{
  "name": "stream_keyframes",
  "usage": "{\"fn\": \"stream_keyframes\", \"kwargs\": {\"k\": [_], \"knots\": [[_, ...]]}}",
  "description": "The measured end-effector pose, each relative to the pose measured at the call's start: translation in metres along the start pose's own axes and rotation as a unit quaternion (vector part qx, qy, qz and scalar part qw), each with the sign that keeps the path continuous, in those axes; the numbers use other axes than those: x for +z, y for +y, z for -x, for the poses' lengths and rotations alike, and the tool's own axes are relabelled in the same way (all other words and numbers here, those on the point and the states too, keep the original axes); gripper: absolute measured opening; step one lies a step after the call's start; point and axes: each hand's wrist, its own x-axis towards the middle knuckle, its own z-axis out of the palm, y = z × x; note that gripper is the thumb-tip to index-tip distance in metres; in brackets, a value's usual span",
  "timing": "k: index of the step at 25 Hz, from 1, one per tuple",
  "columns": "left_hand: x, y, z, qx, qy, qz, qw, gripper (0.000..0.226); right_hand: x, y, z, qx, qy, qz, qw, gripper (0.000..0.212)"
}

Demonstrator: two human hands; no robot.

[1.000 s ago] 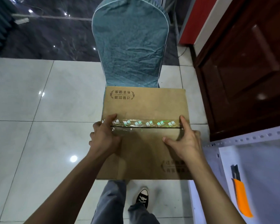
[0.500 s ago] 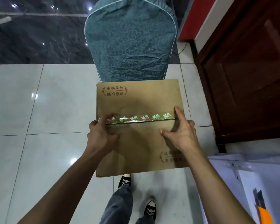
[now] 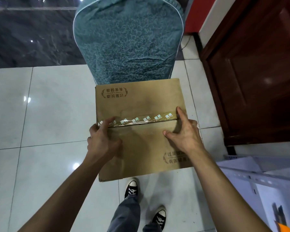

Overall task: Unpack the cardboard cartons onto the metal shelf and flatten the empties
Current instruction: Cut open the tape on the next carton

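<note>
The person is standing over a cardboard carton that is lying flat-topped in front of a chair in a teal cover, its far edge touching the chair's cover and its near edge hanging over the white floor tiles above the person's black sneakers. Whether the carton is resting on the seat cannot be told.

A strip of printed clear tape is running left to right across the top seam, and a thin dark slit is showing along its near edge.

The left hand is gripping the left end of the seam: the thumb is lying along the tape while the fingers are curling down over the carton's left edge. The right hand is holding the right end, with the index finger stretching straight onto the tape, the thumb spreading left and pressing flat on the near flap, and the other fingers bending over the right edge.

To the right, a dark brown wooden cabinet is standing on the tiles. In the near right corner, the white perforated metal shelf is showing, with an orange utility knife lying on it, partly cut off by the frame. Dark glossy flooring is stretching away to the far left.
</note>
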Motion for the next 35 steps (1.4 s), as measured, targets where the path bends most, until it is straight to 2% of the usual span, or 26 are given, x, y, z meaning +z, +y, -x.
{"fn": "stream_keyframes", "kwargs": {"k": [7, 11, 16, 21, 26, 28, 31, 35], "knots": [[0.024, 0.007, 0.022, 0.030, 0.053, -0.149, 0.987, 0.072, 0.001, 0.008, 0.009, -0.035, 0.011, 0.007, 0.999, 0.097], [0.042, 0.011, 0.042, 0.100, 0.084, -0.204, 0.970, 0.063, -0.001, 0.022, 0.021, -0.057, 0.033, -0.003, 0.998, 0.084], [0.061, 0.013, 0.059, 0.146, 0.057, -0.215, 0.964, 0.041, -0.009, 0.042, 0.044, -0.064, 0.048, -0.021, 0.997, 0.067], [0.087, 0.014, 0.079, 0.199, 0.014, -0.222, 0.955, 0.045, -0.017, 0.069, 0.076, -0.067, 0.061, -0.055, 0.994, 0.061], [0.113, 0.024, 0.106, 0.235, 0.006, -0.235, 0.943, 0.021, -0.028, 0.104, 0.099, -0.056, 0.097, -0.070, 0.991, 0.048], [0.123, 0.030, 0.117, 0.249, -0.007, -0.231, 0.941, 0.025, -0.033, 0.118, 0.109, -0.053, 0.111, -0.070, 0.990, 0.042], [0.139, 0.041, 0.138, 0.270, -0.037, -0.218, 0.937, 0.042, -0.042, 0.142, 0.126, -0.037, 0.128, -0.077, 0.988, 0.038], [0.167, 0.048, 0.167, 0.318, -0.068, -0.200, 0.924, 0.028, -0.051, 0.183, 0.153, -0.016, 0.148, -0.086, 0.985, 0.034]]}}
